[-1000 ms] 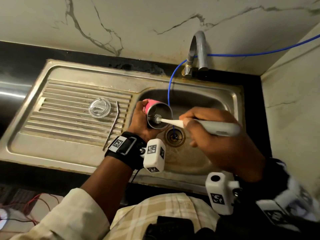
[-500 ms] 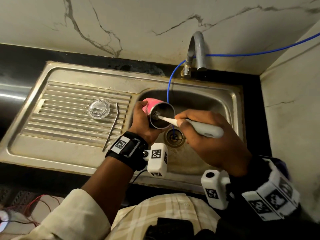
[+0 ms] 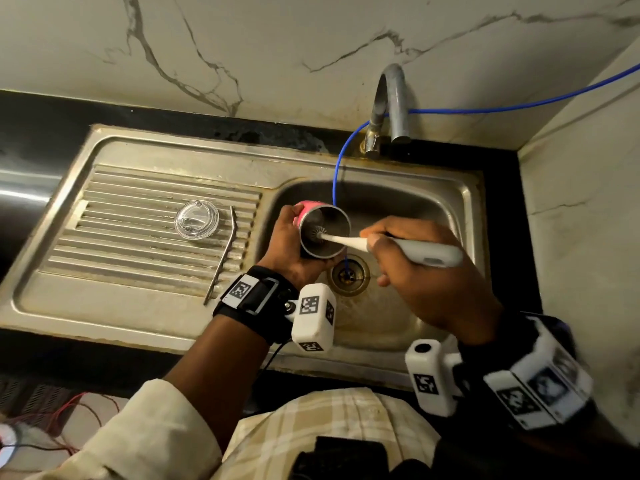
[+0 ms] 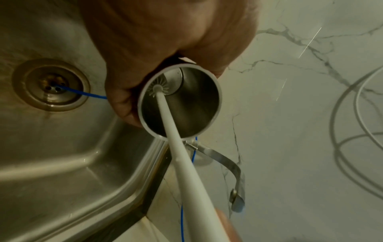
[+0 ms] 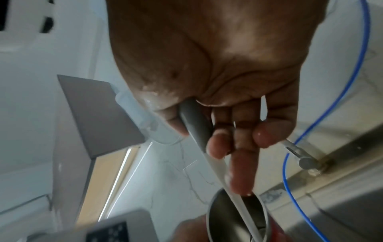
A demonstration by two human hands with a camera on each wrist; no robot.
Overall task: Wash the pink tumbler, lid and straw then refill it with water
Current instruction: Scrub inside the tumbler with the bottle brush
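Over the stainless steel sink basin (image 3: 398, 327): brushing inside the pink steel-lined tumbler (image 3: 320, 230).

Left hand (image 3: 294, 247) curls round the tilted tumbler; right hand (image 3: 426, 282) grips the white long-handled bottle brush (image 3: 408, 249), bristles deep inside. Risk: wet grip could slip, dropping the tumbler into the basin. Clear round lid (image 3: 196, 220) and bent metal straw (image 3: 223, 252) lie on the ribbed drainboard (image 3: 114, 244). Marble wall behind; grey tap (image 3: 391, 102) shows no flow.

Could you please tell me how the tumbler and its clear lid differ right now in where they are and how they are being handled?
The pink tumbler is gripped by the left hand over the sink basin, tipped sideways; the clear lid lies flat on the drainboard, untouched. The tumbler has a brush, held by the right hand, inside it; the lid has nothing on it. The tumbler is opaque, the lid transparent. Both are round.
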